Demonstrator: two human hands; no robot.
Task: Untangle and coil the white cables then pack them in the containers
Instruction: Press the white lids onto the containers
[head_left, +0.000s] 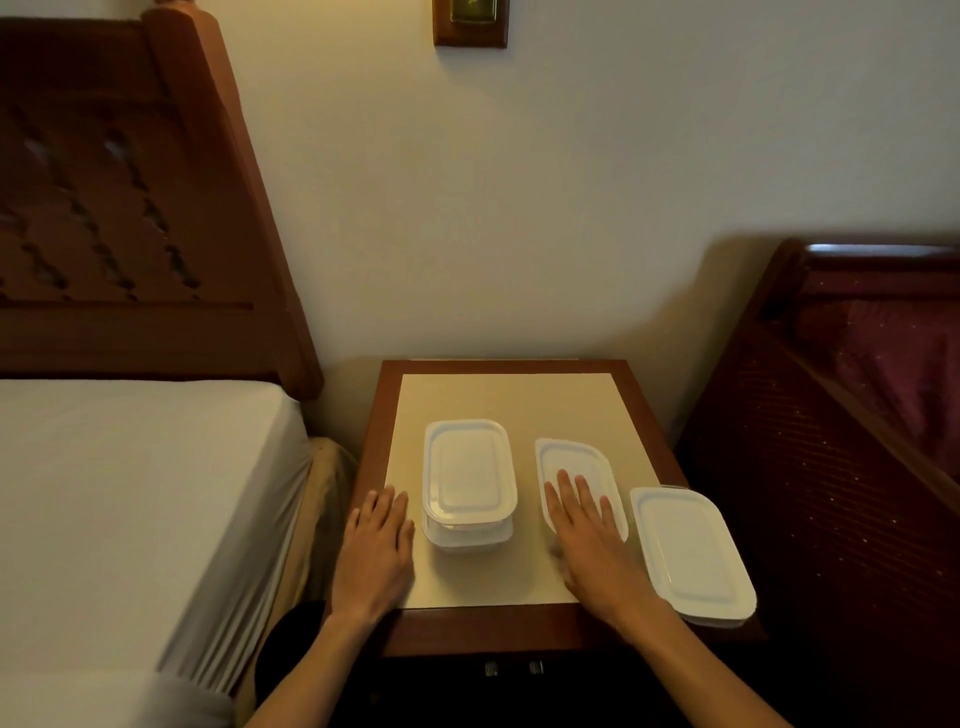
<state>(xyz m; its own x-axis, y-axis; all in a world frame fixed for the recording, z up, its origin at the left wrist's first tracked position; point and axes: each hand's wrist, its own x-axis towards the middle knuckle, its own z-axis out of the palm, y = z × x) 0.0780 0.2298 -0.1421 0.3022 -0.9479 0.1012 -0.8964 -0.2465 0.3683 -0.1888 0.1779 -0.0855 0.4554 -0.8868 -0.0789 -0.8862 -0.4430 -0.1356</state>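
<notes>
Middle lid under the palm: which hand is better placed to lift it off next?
The right hand: it already lies flat on that middle lid. The left hand rests on the table beside the stacked containers.

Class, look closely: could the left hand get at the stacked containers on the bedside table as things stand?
Probably yes. The left hand lies flat on the table right beside the stacked containers, with nothing between them; the right hand rests on a separate lid.
</notes>
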